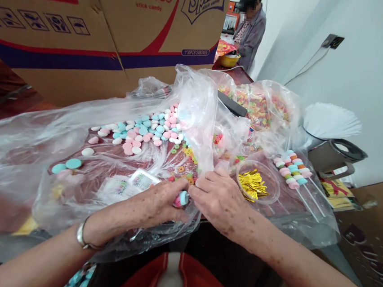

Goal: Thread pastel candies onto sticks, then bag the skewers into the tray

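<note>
My left hand (156, 205) is closed in a pinch on a small stack of round candies (182, 199), pink and blue. My right hand (221, 200) meets it from the right, fingers curled toward the same candies, and what they hold is hidden. Both hands rest on crinkled clear plastic sheeting (24, 154) at the table's near edge. A spread of loose pink, blue and white candy discs (145, 132) lies beyond the left hand. Small colourful ring candies (184, 163) lie just above my hands.
A clear bowl of gold twist ties (253, 183) sits right of my right hand. Finished candy sticks (293, 171) lie further right. Bags of ring candy (257, 107), a large cardboard box (97, 30), a white fan-shaped stack (331, 121) and another person (252, 27) are behind.
</note>
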Demonstrator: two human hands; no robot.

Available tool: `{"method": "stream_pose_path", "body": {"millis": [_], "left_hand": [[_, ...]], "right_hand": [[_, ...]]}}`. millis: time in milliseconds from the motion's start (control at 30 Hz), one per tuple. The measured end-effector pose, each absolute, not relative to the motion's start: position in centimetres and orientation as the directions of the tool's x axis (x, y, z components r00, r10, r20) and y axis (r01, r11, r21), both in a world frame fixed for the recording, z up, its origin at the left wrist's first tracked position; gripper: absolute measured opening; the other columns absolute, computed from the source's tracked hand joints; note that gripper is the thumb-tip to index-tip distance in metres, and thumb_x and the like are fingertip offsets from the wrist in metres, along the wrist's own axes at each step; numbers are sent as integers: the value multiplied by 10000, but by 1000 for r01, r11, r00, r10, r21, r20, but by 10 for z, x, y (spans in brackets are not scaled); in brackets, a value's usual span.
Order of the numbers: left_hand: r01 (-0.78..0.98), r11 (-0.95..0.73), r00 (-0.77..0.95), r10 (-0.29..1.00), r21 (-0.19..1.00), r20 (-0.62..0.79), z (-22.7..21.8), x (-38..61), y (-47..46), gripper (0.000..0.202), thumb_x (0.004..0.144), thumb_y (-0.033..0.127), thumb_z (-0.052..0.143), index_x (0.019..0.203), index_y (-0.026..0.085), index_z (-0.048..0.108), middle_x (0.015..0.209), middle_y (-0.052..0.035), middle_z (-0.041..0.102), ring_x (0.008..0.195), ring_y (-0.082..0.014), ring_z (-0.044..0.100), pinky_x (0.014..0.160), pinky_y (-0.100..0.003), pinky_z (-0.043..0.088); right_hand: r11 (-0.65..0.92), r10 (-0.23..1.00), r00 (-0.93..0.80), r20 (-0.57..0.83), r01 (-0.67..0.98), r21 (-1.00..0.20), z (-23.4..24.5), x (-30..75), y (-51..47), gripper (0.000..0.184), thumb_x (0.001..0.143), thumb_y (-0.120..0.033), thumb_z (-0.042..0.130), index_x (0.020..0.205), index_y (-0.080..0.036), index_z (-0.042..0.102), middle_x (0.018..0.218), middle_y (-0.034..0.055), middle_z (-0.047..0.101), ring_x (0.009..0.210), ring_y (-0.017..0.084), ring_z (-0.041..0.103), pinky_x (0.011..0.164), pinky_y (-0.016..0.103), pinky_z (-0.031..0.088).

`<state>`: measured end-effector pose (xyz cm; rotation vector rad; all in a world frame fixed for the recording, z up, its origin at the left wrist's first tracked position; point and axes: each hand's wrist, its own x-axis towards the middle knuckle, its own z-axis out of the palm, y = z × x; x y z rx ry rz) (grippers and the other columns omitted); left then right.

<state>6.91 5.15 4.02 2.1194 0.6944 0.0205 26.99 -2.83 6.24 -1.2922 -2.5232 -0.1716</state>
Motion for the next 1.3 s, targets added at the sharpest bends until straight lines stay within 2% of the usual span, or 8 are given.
{"method": "stream_pose_path", "body": {"millis": [133,267,467,633,833,1033,1133,1300], "left_hand": [[566,-377,797,477,733,-370,47,58,60,506,717,578,755,971,187,560,797,31,543,679,-153,473,578,-251,379],[635,-74,750,299,769,-591,54,47,60,399,743,471,739,995,197,594,709,61,544,494,-100,446,431,-212,362],[618,53,761,210,784,-614,56,37,59,462,605,448,840,913,194,607,678,65,517,483,-87,430,370,-178,374],[524,159,804,233,837,-547,52,37,61,471,610,396,864,950,195,607,713,67,548,518,-88,468,412,-176,418],[550,133,814,137,824,-565,52,39,59,423,619,372,863,864,194,569,618,89,506,438,-69,417,366,-172,395],[557,77,797,231,827,-558,48,43,57,466,621,382,844,981,191,620,676,78,513,491,-84,456,394,-173,396],[592,-23,781,262,805,-567,48,48,55,513,654,427,828,1060,193,619,660,72,545,477,-96,482,413,-182,387],[556,-36,804,277,830,-526,51,49,55,566,670,513,809,1095,192,619,778,42,583,532,-106,494,442,-194,411]], "right_hand": [[573,778,-525,344,818,-47,65,285,-26,183,945,-178,573,766,-179,610,729,14,606,714,187,419,715,357,279],[600,756,-545,364,799,-49,64,291,-23,208,973,-198,534,782,-183,614,719,7,596,727,182,407,729,354,274],[648,679,-564,471,761,-24,66,292,-21,211,983,-208,531,801,-194,637,707,1,594,728,176,402,719,355,265],[674,655,-579,486,738,-29,65,291,-22,225,1001,-226,502,830,-193,645,732,5,601,746,169,412,740,359,281],[721,592,-622,513,693,8,67,292,-21,185,994,-218,509,894,-193,663,789,8,636,766,173,427,748,364,280],[703,698,-613,371,685,-191,61,275,-28,174,954,-206,559,812,-173,654,728,3,609,739,169,442,717,335,278],[684,717,-602,352,705,-187,57,269,-29,163,936,-186,582,787,-164,644,720,3,604,725,167,443,711,325,273],[670,716,-585,381,730,-137,62,279,-25,192,958,-184,555,792,-169,648,711,6,603,724,174,432,707,340,259]]}}
